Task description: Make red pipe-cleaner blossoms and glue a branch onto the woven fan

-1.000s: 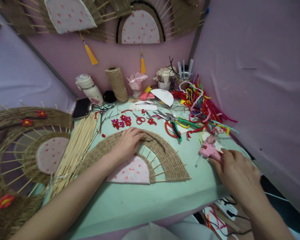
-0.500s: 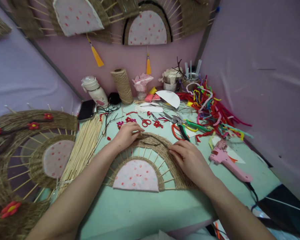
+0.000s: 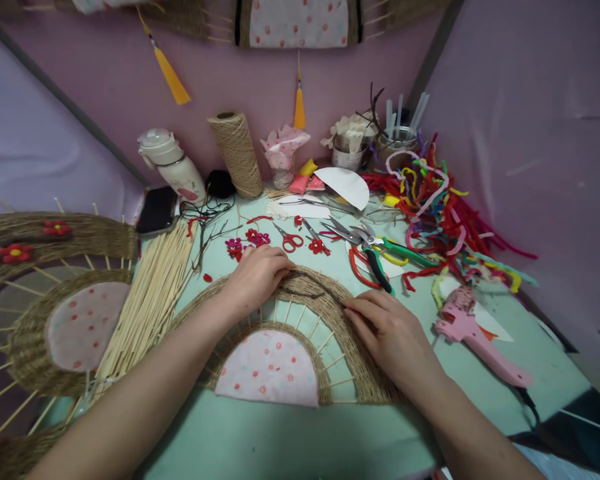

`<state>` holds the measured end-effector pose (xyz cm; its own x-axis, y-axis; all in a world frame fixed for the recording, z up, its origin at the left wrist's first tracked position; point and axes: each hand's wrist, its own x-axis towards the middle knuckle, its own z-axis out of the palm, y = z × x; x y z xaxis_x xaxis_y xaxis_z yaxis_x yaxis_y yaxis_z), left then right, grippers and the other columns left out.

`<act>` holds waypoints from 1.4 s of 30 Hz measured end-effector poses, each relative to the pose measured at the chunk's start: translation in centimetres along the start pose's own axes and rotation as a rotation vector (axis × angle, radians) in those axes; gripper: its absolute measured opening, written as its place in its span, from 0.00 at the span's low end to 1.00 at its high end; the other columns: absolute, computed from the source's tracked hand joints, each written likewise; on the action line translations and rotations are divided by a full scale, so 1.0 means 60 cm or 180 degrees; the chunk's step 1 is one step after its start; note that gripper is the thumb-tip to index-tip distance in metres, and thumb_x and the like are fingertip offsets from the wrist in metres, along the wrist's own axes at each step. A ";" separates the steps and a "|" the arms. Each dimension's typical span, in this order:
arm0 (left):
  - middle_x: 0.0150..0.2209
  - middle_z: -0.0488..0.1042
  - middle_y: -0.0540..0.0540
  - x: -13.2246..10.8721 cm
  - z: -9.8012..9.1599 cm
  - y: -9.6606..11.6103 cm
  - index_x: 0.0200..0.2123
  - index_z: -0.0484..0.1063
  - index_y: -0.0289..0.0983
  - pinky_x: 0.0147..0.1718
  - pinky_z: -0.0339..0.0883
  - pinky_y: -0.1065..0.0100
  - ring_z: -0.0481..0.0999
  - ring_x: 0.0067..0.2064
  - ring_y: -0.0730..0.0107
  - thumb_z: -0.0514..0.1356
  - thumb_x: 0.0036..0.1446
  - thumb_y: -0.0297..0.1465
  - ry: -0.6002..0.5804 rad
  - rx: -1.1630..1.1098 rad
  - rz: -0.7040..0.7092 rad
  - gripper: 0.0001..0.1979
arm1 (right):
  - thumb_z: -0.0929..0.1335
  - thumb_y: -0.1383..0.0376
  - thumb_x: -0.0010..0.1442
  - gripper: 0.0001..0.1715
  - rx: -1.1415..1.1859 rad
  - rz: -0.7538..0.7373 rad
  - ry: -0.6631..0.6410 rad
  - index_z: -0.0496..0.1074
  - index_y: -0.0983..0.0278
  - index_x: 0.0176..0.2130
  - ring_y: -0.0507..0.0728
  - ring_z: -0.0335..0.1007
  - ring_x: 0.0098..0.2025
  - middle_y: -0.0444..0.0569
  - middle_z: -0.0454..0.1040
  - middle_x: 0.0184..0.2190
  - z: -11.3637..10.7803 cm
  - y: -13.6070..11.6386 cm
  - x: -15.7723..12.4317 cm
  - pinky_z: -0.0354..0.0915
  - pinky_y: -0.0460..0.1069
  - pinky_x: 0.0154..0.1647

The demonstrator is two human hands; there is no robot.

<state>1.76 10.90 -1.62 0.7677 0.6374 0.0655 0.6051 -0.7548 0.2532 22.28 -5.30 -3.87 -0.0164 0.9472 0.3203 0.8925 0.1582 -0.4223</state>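
A half-round woven twine fan [image 3: 350, 340] with thin stick ribs lies flat before me, a pink spotted fabric half-circle [image 3: 270, 370] at its centre. Along its upper woven band runs a dark, forked twig [image 3: 307, 293]. My left hand [image 3: 260, 277] is closed at the twig's upper left end, its fingertips pressed together on the band. At the lower right end, my right hand [image 3: 387, 327] pinches the twig with thumb and fingers. The fan's left part is covered by my left forearm.
A bundle of thin sticks [image 3: 145, 293] and a second decorated fan [image 3: 35, 367] lie left. Beyond my hands are red scissors [image 3: 290, 240], green-handled pliers [image 3: 400, 253] and red flowers [image 3: 317, 247]. A pink glue gun [image 3: 485, 340] rests right, near piled pipe cleaners [image 3: 445, 200]. Behind stands a twine spool [image 3: 237, 157].
The view has tilted down and come closer, so the table things look larger. Both hands keep their places at the twig's two ends, with little visible movement.
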 end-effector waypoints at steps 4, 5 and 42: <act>0.41 0.79 0.47 0.010 -0.005 0.000 0.39 0.79 0.42 0.43 0.57 0.59 0.73 0.45 0.61 0.54 0.64 0.29 -0.0156 0.0019 0.0053 0.12 | 0.65 0.68 0.64 0.11 0.0010 0.0043 -0.0057 0.77 0.65 0.41 0.58 0.71 0.38 0.51 0.76 0.36 0.000 0.000 0.003 0.70 0.53 0.41; 0.40 0.79 0.47 0.012 -0.004 -0.001 0.39 0.78 0.42 0.43 0.57 0.59 0.73 0.45 0.61 0.54 0.64 0.29 -0.0165 0.0003 0.0050 0.12 | 0.65 0.68 0.64 0.11 0.0034 0.0041 -0.0075 0.77 0.65 0.41 0.58 0.71 0.38 0.51 0.76 0.36 0.000 0.001 0.003 0.70 0.53 0.41; 0.37 0.79 0.46 0.014 0.004 -0.002 0.37 0.80 0.42 0.41 0.54 0.60 0.72 0.41 0.62 0.54 0.64 0.27 -0.0302 0.0147 0.0118 0.14 | 0.64 0.67 0.65 0.11 0.0072 0.0014 -0.0272 0.77 0.64 0.40 0.57 0.70 0.36 0.50 0.76 0.34 0.011 0.008 0.001 0.68 0.53 0.40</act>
<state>2.40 11.51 -1.82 0.8049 0.5931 -0.0184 0.5834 -0.7853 0.2073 22.43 -4.96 -4.60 -0.0517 0.9680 0.2454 0.8822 0.1595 -0.4430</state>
